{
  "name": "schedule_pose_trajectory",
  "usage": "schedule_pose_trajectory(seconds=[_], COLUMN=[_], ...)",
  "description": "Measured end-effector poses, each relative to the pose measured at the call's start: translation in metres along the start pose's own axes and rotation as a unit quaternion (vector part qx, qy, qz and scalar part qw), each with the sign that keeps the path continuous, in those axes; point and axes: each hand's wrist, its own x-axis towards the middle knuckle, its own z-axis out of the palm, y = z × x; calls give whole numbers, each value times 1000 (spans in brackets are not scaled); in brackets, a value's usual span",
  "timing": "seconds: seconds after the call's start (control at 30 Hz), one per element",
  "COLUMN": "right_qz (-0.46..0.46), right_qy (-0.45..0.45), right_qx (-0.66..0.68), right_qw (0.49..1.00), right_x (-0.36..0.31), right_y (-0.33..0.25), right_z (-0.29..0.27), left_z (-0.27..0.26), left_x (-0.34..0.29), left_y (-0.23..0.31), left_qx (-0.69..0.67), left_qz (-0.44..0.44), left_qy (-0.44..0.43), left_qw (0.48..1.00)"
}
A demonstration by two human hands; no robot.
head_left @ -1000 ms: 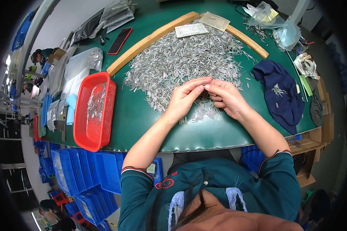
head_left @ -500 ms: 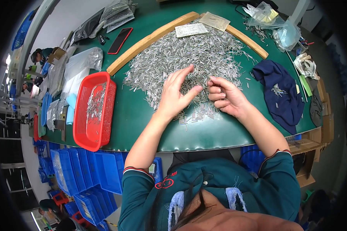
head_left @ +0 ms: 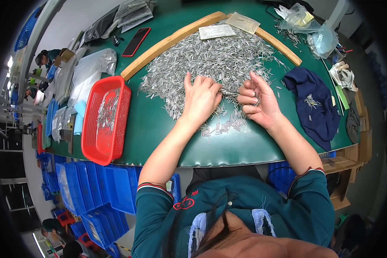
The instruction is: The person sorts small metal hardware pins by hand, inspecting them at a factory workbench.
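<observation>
On the near edge of the heap of small metal pins (head_left: 210, 60), the left hand (head_left: 201, 98) lies flat, fingers spread and released. Just right of it, the right hand (head_left: 258, 101) curls loosely around a few pins.

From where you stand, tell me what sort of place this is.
Probably a small-parts sorting bench in a workshop or factory. A big heap of small metal pins covers the green table, a red basket holds more, and blue bins stand stacked below.

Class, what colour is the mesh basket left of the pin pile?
Red basket, seen clearly in the head view.
</observation>
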Motion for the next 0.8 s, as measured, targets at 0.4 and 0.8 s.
schedule_pose_trajectory(seconds=[0.4,0.8], right_qz=[-55,-254], right_qy=[76,40], right_qx=[-325,-450], right_qw=[941,855], right_x=[-6,-1], right_y=[14,21], right_z=[9,-3], left_z=[-15,-9], left_x=[-2,-5], left_y=[8,17], left_qx=[-213,-427], left_qz=[-48,-113], left_qy=[95,52], left_qw=[971,896])
